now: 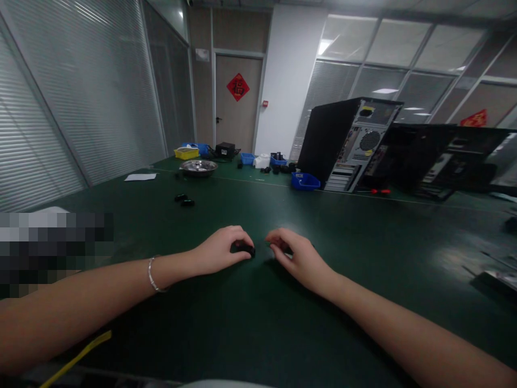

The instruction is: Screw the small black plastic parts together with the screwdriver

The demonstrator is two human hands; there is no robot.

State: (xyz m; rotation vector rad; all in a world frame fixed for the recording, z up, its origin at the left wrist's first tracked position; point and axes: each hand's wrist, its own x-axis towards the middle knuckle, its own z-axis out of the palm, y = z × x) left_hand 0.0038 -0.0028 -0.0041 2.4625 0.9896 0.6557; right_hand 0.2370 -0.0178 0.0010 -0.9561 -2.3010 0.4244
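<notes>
My left hand [224, 248] is closed around a small black piece [252, 251] just above the green table, its thumb and fingers on either side of it. The hand covers most of that piece, so its kind does not show. A short gap to the right, my right hand [294, 256] pinches thumb against fingertips. Something tiny and greenish seems to stick out at those fingertips, too small to name. Farther off on the left lie two small dark pieces [184, 200], similar in colour to the held one.
A round metal bowl [198, 168] stands at the back left near a yellow tray [186, 154] and white paper [140, 177]. Behind my right hand are a blue bin [306, 181] and a black computer tower [335, 143]. A yellow strap [78, 358] lies at the near left.
</notes>
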